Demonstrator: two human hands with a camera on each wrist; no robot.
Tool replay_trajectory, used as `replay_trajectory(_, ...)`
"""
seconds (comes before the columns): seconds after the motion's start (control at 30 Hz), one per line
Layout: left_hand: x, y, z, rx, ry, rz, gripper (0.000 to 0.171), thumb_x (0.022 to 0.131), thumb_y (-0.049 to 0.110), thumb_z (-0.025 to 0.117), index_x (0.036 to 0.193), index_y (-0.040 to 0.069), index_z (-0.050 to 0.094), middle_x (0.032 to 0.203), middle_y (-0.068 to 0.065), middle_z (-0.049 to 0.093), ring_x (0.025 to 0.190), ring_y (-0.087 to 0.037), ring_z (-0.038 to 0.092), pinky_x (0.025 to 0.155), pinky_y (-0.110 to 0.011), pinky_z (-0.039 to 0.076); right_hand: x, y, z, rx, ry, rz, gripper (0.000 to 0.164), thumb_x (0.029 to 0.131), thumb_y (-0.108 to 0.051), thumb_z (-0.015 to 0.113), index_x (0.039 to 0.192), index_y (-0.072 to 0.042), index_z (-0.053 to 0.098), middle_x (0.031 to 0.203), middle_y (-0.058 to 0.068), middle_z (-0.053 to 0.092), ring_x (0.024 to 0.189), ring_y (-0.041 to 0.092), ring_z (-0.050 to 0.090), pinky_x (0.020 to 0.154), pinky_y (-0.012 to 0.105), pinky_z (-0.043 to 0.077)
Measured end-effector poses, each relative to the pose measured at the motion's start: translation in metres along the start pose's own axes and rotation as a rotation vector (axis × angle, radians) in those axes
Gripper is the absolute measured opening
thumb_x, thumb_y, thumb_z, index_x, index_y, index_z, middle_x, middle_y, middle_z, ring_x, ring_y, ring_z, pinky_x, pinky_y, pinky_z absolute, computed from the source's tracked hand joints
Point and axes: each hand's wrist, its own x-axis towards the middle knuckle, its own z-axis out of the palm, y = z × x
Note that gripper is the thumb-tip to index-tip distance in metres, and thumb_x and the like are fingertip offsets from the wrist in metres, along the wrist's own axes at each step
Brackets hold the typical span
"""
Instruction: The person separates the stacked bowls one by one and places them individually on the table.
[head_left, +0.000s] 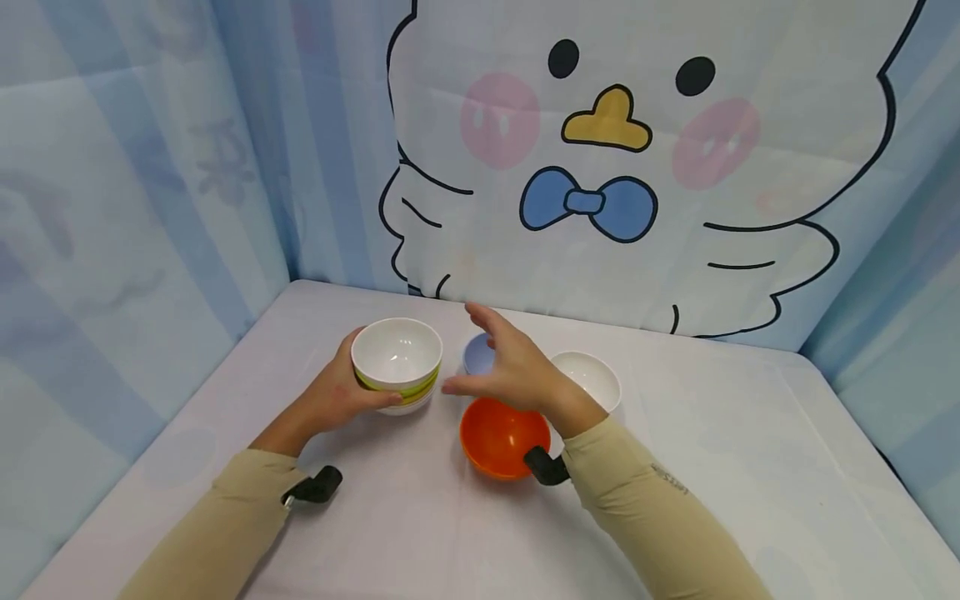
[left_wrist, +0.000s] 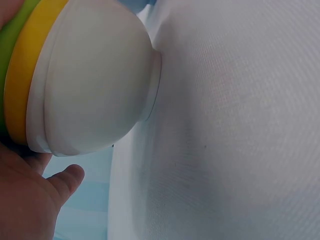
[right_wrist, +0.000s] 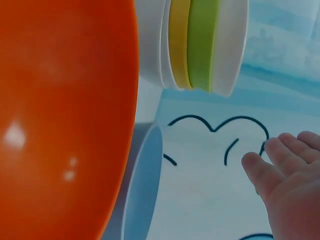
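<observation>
My left hand holds a stack of nested bowls from the side, thumb along the near wall. A white bowl is on top, with a green bowl and a yellow bowl below it. The lowest white bowl has its foot at the tabletop; whether it touches cannot be told. To the right of the stack, my right hand is held with fingers and thumb spread, gripping nothing. Beneath it lie an orange bowl and a small blue bowl, partly hidden by the hand.
Another white bowl stands behind the right wrist, partly covered by it. The bowls are on a pale cloth-covered table. Printed curtains hang behind the table and at its sides.
</observation>
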Motion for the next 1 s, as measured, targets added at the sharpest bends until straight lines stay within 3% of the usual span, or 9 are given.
replay_trajectory(0.2, 0.0, 0.0, 0.001, -0.003, -0.005, 0.016, 0.106, 0.078, 0.016, 0.087, 0.154, 0.001, 0.014, 0.145, -0.022, 0.039, 0.131, -0.038, 0.041, 0.11, -0.058, 0.034, 0.021, -0.002, 0.015, -0.019, -0.049, -0.009, 0.104, 0.078, -0.04, 0.084, 0.158, -0.008, 0.025, 0.159, 0.008, 0.033, 0.14, 0.027, 0.039, 0.111, 0.043, 0.038)
replay_trajectory(0.4, 0.0, -0.001, 0.0, 0.002, -0.011, 0.026, 0.106, 0.079, 0.016, 0.086, 0.154, 0.001, 0.013, 0.145, -0.021, 0.038, 0.131, -0.037, 0.041, 0.109, -0.058, 0.034, 0.034, 0.003, 0.027, 0.021, -0.088, 0.074, 0.105, 0.078, -0.039, 0.085, 0.159, -0.01, 0.024, 0.161, 0.005, 0.031, 0.139, 0.032, 0.042, 0.108, 0.042, 0.041)
replay_trajectory(0.57, 0.001, -0.001, -0.002, -0.009, -0.015, 0.042, 0.105, 0.079, 0.015, 0.086, 0.154, 0.002, 0.014, 0.145, -0.02, 0.039, 0.131, -0.036, 0.041, 0.108, -0.056, 0.036, 0.043, 0.003, 0.036, 0.04, -0.105, 0.09, 0.105, 0.078, -0.041, 0.085, 0.159, -0.009, 0.025, 0.161, 0.006, 0.031, 0.141, 0.03, 0.038, 0.109, 0.045, 0.04)
replay_trajectory(0.8, 0.002, 0.0, -0.002, -0.025, -0.027, 0.03, 0.106, 0.079, 0.013, 0.085, 0.155, 0.001, 0.013, 0.145, -0.022, 0.038, 0.13, -0.038, 0.041, 0.107, -0.055, 0.037, 0.052, 0.003, 0.046, 0.039, -0.107, 0.117, 0.105, 0.077, -0.041, 0.085, 0.159, -0.012, 0.026, 0.157, 0.006, 0.036, 0.131, 0.023, 0.045, 0.109, 0.042, 0.039)
replay_trajectory(1.0, 0.001, 0.0, -0.004, -0.025, -0.028, 0.025, 0.105, 0.079, 0.016, 0.085, 0.154, 0.001, 0.013, 0.144, -0.021, 0.038, 0.129, -0.037, 0.042, 0.106, -0.053, 0.039, 0.057, 0.003, 0.052, 0.055, -0.139, 0.108, 0.115, 0.072, -0.04, 0.089, 0.16, -0.01, 0.02, 0.156, 0.007, 0.035, 0.13, 0.023, 0.044, 0.109, 0.041, 0.04)
